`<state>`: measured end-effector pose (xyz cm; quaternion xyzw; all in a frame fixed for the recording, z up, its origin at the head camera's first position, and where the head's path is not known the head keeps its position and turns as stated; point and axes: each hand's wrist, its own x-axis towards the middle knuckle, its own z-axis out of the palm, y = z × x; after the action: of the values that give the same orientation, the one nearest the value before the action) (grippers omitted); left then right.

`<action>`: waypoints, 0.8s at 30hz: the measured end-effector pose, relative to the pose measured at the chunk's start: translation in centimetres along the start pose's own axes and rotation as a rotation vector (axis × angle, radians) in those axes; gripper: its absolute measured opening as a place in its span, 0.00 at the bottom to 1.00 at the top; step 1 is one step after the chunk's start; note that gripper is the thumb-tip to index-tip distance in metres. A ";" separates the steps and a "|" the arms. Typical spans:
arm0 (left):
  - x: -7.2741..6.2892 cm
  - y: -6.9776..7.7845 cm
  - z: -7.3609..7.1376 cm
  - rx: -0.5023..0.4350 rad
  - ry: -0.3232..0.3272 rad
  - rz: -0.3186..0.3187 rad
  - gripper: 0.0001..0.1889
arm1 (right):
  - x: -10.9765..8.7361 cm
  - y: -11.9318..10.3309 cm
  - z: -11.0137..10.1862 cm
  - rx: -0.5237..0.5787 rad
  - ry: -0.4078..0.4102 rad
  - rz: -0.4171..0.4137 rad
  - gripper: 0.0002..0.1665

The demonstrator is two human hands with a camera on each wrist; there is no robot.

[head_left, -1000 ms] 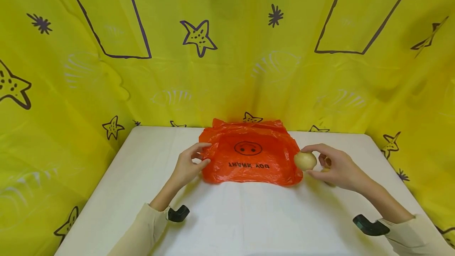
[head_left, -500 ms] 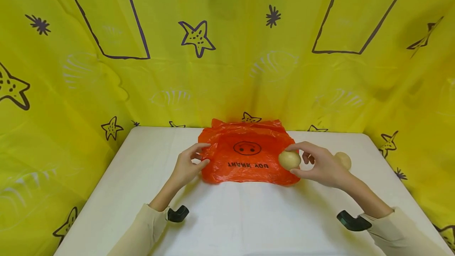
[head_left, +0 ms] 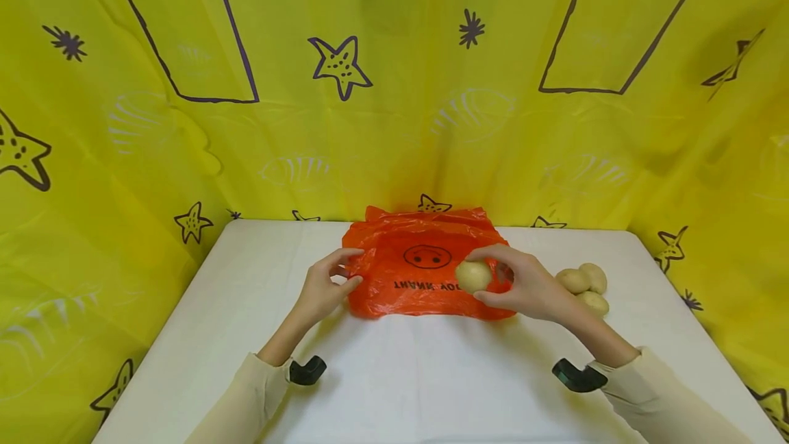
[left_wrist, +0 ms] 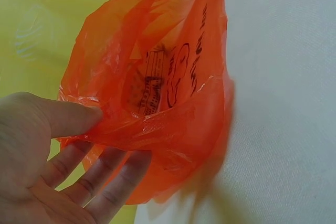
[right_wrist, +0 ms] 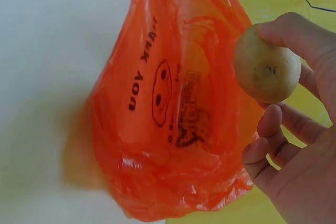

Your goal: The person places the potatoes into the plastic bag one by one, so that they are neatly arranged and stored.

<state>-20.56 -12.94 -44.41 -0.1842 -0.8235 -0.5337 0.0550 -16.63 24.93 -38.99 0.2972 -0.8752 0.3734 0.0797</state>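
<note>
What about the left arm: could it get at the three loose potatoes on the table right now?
Probably not easily: the left grip pinches the edge of the red bag, and that bag and the right grip, holding another potato, are between it and the three potatoes.

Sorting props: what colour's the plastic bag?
The plastic bag is orange-red, clearest in the head view.

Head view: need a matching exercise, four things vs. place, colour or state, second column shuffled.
1 plastic bag
2 left hand
3 right hand
4 potato trio

A holds a single potato
B resting on the white table
C red-orange with black print
D pinches the bag's edge

Pairs: 1-C, 2-D, 3-A, 4-B
</note>
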 end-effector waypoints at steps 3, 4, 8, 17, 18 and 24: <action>-0.1 0.1 -0.1 0.000 0.001 -0.006 0.23 | 0.5 -0.2 0.6 -0.003 -0.002 -0.005 0.31; -0.1 0.1 -0.1 -0.002 0.001 -0.006 0.23 | 0.6 -0.3 0.8 0.000 -0.002 -0.005 0.31; -0.1 0.1 -0.1 -0.010 0.003 -0.004 0.23 | 1.2 -0.6 1.7 0.023 -0.001 -0.009 0.31; 0.0 0.2 0.0 0.009 0.002 -0.010 0.23 | 2.6 -1.3 3.6 0.065 0.000 0.032 0.31; 0.0 0.2 0.0 0.012 0.003 -0.011 0.23 | 2.7 -1.3 3.8 0.074 -0.004 0.044 0.31; 0.0 0.1 0.2 0.019 0.008 -0.027 0.22 | 3.4 -1.2 5.5 0.138 -0.024 0.112 0.31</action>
<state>-20.46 -12.76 -44.37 -0.1706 -0.8307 -0.5273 0.0527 -18.26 18.81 -40.92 0.2570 -0.8635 0.4331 0.0274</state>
